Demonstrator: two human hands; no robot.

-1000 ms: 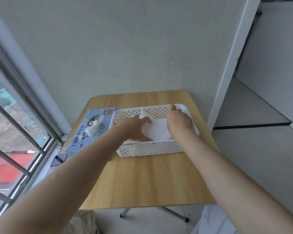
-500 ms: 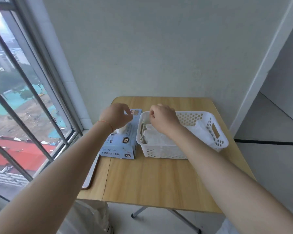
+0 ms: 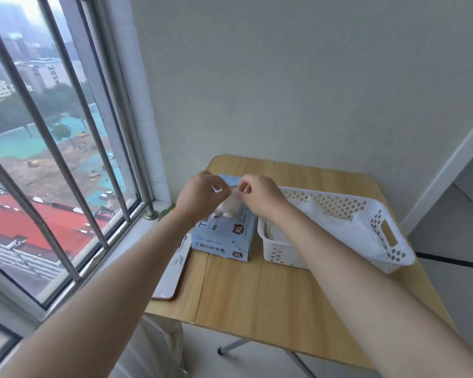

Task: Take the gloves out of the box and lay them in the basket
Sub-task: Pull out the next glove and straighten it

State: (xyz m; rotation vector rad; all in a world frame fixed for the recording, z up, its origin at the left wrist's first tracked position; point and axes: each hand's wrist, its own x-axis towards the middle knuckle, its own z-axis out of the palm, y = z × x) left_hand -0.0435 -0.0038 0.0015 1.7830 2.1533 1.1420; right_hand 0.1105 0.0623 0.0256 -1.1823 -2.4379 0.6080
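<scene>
Right hand [image 3: 260,196] has left the basket [image 3: 393,251], joined left hand [image 3: 200,196] over the blue box [image 3: 224,236]. Crumpled white glove [image 3: 230,204] half out of box; both hands pinch it.

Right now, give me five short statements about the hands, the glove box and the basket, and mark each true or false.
1. Both hands, left hand and right hand, are over the glove box. True.
2. The basket holds nothing. False: white gloves already lie in it.
3. The box stands to the right of the basket. False: it stands to its left, toward the window.
4. A white glove sticks up from the box between the hands, both pinching it. True.
5. The box is marked XL. True.
</scene>
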